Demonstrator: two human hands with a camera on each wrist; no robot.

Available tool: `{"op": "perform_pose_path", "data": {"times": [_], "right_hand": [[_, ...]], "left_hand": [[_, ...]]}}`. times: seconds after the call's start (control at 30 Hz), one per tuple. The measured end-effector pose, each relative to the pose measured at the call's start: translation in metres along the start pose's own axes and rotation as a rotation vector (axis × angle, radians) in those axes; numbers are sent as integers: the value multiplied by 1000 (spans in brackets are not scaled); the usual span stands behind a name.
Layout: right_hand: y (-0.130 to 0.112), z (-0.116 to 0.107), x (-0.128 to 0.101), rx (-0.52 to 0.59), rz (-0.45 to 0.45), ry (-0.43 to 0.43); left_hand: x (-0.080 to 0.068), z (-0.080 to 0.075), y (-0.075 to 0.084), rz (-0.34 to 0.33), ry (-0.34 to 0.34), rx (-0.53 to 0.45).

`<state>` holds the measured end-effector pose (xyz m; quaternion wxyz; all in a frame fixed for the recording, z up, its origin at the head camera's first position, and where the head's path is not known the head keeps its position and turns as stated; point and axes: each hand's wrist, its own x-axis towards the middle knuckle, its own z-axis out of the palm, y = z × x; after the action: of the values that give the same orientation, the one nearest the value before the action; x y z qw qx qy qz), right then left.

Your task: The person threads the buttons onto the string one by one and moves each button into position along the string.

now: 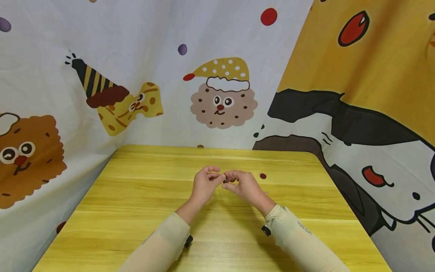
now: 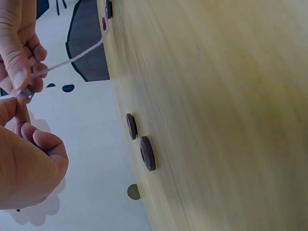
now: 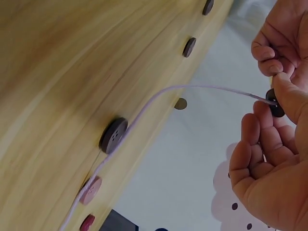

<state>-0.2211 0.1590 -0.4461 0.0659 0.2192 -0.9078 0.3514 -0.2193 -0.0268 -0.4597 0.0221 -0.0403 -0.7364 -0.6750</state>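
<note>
Buttons and thread here, and both my hands are up off the yellow wooden surface (image 1: 136, 211), meeting fingertip to fingertip over its middle. My right hand (image 3: 269, 159) is pinching a small dark button (image 3: 275, 103) between thumb and forefinger, other fingers loosely curled. My left hand (image 3: 281, 38) comes in from the other side with its fingers curled; it looks like it's nipping the end of the pale thread (image 3: 202, 89) right at the button, though from the head view I can't tell exactly where its tips close.

What matters is how the thread runs: from the button it stretches away toward my right and down to the surface, passing by a bigger dark button (image 3: 113, 135) and a pink button (image 3: 90, 190) lying there. So the long line of the thread points straight at the button's face, and the loose end sits between my two hands, about equally near both.

More dark buttons (image 2: 147, 153) lie flat on the surface just beyond my left hand, near each other but apart from the one I'm holding.
</note>
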Motion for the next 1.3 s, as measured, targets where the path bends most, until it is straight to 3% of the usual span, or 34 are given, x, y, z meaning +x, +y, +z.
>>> {"op": "perform_pose_path", "data": {"times": [0.33,0.53,0.97,1.3], "right_hand": [[14,-13,-2,-96,-34,11],[31,-28,-7,-144,0,0],[59,-58,-22,-125,121,-64],[96,-81,-30,-148,146,-39]], "left_hand": [[0,-3,1,-3,28,-6],[1,-4,0,8,38,-17],[1,-4,-4,45,45,11],[-1,-4,-4,38,45,13]]}}
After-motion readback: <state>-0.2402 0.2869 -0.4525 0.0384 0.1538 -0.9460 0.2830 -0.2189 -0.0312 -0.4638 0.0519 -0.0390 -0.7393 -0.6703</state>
